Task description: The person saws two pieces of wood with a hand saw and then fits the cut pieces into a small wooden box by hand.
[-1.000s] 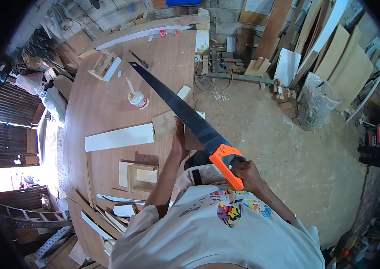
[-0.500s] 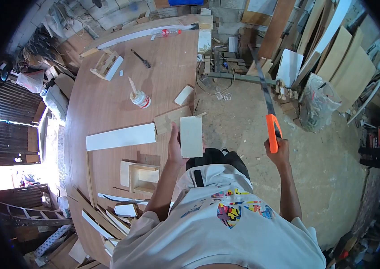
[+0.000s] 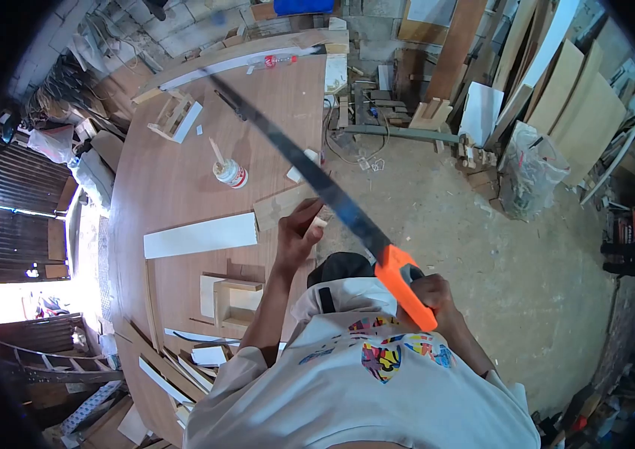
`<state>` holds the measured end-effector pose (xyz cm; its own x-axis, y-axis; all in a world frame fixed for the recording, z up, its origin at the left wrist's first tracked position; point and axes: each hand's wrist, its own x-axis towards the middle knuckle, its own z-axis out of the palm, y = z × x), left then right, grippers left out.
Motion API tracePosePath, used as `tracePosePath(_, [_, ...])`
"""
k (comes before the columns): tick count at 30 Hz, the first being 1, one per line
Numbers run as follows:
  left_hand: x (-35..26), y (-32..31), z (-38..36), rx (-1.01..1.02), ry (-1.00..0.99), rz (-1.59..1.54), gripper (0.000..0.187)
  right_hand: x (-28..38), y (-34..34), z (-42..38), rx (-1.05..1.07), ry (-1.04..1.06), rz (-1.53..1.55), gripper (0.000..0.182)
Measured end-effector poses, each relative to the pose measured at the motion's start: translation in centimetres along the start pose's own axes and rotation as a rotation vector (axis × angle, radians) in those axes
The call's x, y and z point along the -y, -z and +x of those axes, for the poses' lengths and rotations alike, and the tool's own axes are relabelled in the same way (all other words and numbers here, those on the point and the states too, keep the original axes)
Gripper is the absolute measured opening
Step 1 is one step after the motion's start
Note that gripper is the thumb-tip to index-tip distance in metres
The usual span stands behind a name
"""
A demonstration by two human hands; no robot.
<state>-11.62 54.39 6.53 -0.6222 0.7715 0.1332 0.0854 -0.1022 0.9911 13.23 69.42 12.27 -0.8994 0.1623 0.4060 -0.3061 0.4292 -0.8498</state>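
Clamped the saw (image 3: 321,182) tightly by its orange handle (image 3: 401,286) in the right hand (image 3: 435,295). Pinched a small wood piece (image 3: 321,222) in the closed left hand (image 3: 299,233), beside the right edge of the table (image 3: 160,179). Slanted the saw from near the shirt (image 3: 377,389) up across the table, right past the left hand. Could not tell contact between saw and piece — too blurred and too covered.

Risked, probably, a cut to the left hand, from a slip of teeth so near bare skin. Risked also a twist or drop of the piece, from support by hand with no clamp in view, and perhaps a toppled jar (image 3: 237,177), from a careless swing of so long a saw.

Counted two hands, one saw, one held piece, one jar, one bottle (image 3: 270,61), one dark tool (image 3: 231,108), one white board (image 3: 201,236), one tan board (image 3: 276,206), one white block (image 3: 295,174), one frame (image 3: 189,123) and one box (image 3: 222,303). Could not count the strips (image 3: 164,379) — too overlapped.
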Motion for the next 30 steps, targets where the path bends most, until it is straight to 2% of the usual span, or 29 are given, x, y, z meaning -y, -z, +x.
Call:
tracePosePath(4, [0.7,1.6,-0.3,0.031,-0.017,-0.090,0.065,1.0,0.1,0.5,0.124,0.076,-0.130,0.026])
tracePosePath(6, [-0.4,1.2,0.3,0.010,-0.167,-0.150,0.053,1.4,0.1,0.5,0.151,0.079,-0.123,0.025])
tracePosePath(7, [-1.1,0.9,0.0,-0.022,-0.197,-0.159,0.038,1.4,0.2,0.4,0.176,0.080,-0.119,0.025])
tracePosePath(8, [-0.7,1.0,0.1,-0.022,-0.198,-0.159,0.038,1.4,0.1,0.4,0.177,0.080,-0.119,0.025])
tracePosePath(10, [0.3,1.2,0.4,-0.111,-0.251,0.118,0.030,1.2,0.0,0.2,0.179,0.080,-0.122,0.021])
tracePosePath(14, [-0.9,0.9,-0.2,-0.047,-0.218,-0.076,0.029,-0.2,0.4,0.6,0.161,0.073,-0.120,0.022])
tracePosePath(16, [0.1,1.7,-0.9,0.022,0.033,0.080,0.034,-0.7,0.8,0.5,0.222,-0.009,-0.172,0.027])
tracePosePath(18, [0.8,1.5,-1.2,0.002,0.054,0.114,0.038,-1.3,0.7,0.5,0.187,-0.019,-0.166,0.032])
tracePosePath(20, [1.2,1.1,-1.8,-0.011,0.085,0.144,0.041,-2.2,0.5,-0.1,0.184,-0.082,-0.141,0.030])
tracePosePath(22, [1.3,0.7,-2.0,-0.049,0.073,0.042,0.046,-2.7,0.2,-0.1,0.170,-0.098,-0.131,0.026])
tracePosePath(27, [1.5,0.5,-2.8,-0.134,0.084,0.018,0.048,-2.6,-0.7,0.0,0.114,-0.153,-0.080,0.024])
tracePosePath(30, [2.5,0.8,-3.1,-0.166,0.119,-0.011,0.049,-3.3,-1.2,0.2,0.065,-0.109,-0.057,0.021])
